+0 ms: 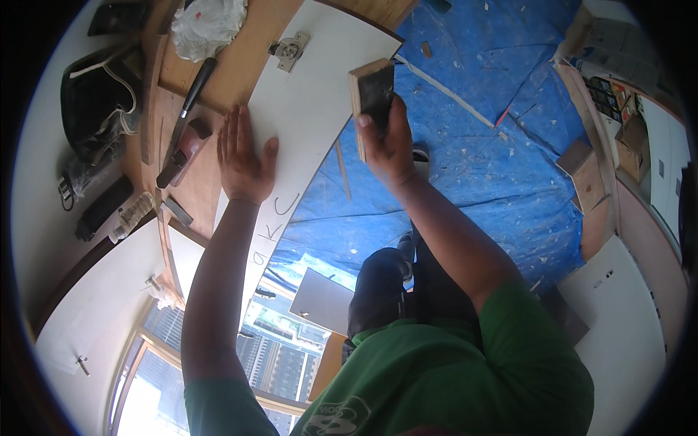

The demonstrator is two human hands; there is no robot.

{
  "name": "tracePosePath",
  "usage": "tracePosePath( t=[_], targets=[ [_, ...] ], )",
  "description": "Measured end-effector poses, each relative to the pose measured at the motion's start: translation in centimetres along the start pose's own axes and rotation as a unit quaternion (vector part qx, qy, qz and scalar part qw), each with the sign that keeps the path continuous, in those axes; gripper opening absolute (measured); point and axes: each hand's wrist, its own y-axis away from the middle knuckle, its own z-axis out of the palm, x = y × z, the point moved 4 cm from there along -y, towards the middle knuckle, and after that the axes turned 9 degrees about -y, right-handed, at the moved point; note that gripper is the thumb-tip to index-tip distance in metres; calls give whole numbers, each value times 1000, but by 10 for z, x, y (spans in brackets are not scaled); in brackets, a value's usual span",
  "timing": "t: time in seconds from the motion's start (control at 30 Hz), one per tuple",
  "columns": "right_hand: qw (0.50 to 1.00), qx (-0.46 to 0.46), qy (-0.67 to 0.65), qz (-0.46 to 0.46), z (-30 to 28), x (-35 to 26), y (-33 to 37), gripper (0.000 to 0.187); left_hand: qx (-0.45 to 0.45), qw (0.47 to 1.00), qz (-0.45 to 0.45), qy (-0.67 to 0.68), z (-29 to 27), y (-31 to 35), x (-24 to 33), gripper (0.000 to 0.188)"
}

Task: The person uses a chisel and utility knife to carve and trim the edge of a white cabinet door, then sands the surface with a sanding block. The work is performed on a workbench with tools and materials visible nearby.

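Note:
My left hand point(246, 163) lies flat with fingers stretched on a long white cabinet door panel point(320, 87). A metal hinge point(289, 51) is fixed near the panel's far end, and dark handwritten marks are on its near part. My right hand point(389, 149) grips a wooden sanding block point(374, 91) with a dark face. It holds the block upright at the panel's right edge; whether the two touch I cannot tell. Left of my left hand lie a long, thin tool with a black handle point(198, 87) and a reddish tool with a dark end point(190, 142).
A wooden workbench point(207, 109) carries the panel, with a crumpled plastic bag point(209, 27) at the far left. Blue sheeting point(465, 174) strewn with scraps covers the floor on the right. Boxes point(582, 174) stand along the right wall. A window point(280, 363) is at the lower left.

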Motion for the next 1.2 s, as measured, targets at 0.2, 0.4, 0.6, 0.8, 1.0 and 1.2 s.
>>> tracePosePath(
  t=[0.2, 0.4, 0.6, 0.8, 1.0, 1.2],
  targets=[
    [999, -31, 24, 18, 3, 2, 17, 59, 12, 1000, -3, 10, 1, 5, -3, 80],
    [996, 79, -30, 37, -10, -16, -48, 53, -3, 1000, -10, 17, 5, 1, -4, 80],
    [993, -69, 42, 81, 25, 6, 71, 58, -1, 1000, -16, 14, 1, 6, -5, 80],
    [992, 78, 27, -100, -17, -16, -63, 58, 2, 1000, -12, 18, 3, 1, -2, 80],
    [966, 78, 220, -110, -20, -38, -67, 55, 5, 1000, -2, -2, 2, 4, -2, 75],
    [973, 98, 172, -121, 1, -26, -41, 57, 41, 999, 23, -17, 6, 2, -1, 74]
  ],
)
